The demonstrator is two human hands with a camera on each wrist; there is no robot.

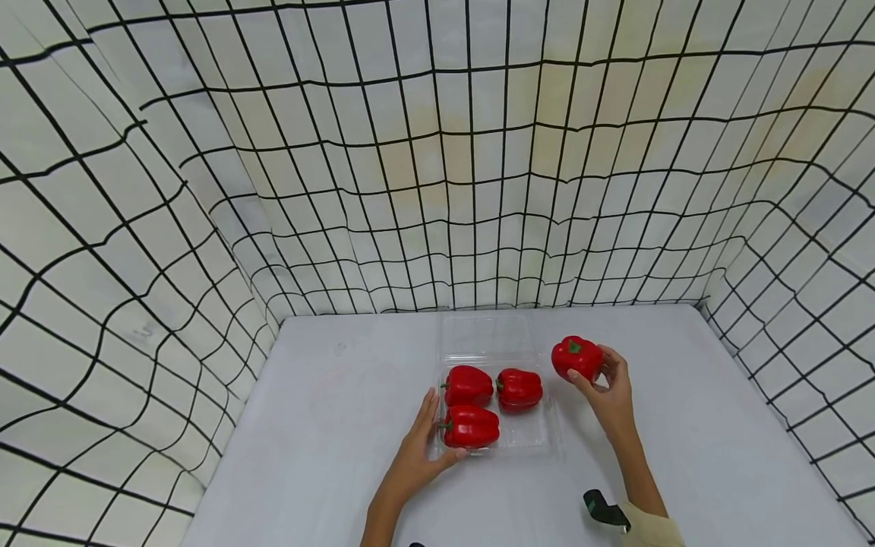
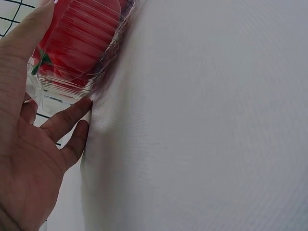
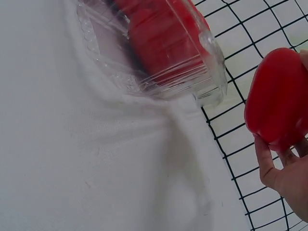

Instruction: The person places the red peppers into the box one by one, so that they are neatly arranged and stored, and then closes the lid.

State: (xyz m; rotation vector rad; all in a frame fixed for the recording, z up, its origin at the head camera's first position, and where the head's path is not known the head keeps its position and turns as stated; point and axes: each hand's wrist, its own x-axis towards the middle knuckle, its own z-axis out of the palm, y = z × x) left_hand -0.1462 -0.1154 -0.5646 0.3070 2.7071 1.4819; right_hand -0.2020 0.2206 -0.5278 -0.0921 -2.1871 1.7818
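Note:
A clear plastic clamshell container (image 1: 529, 437) lies with its lid folded back on the white table. Inside it are three red bell peppers: one at the back left (image 1: 469, 386), one at the front left (image 1: 472, 427) and one at the back right (image 1: 519, 390). My left hand (image 1: 417, 454) is at the container's front left corner, fingers along the left side and thumb at the front edge. In the left wrist view its fingers (image 2: 72, 118) look extended. Off the container's right side, my right hand (image 1: 611, 391) holds a fourth red bell pepper (image 1: 576, 357), green stem showing.
The container's clear lid (image 1: 487, 334) lies flat toward the table's back edge. White walls covered by black netting (image 1: 472, 182) rise behind and at both sides of the white table (image 1: 328, 425). A dark strap (image 1: 604, 510) is by the right sleeve.

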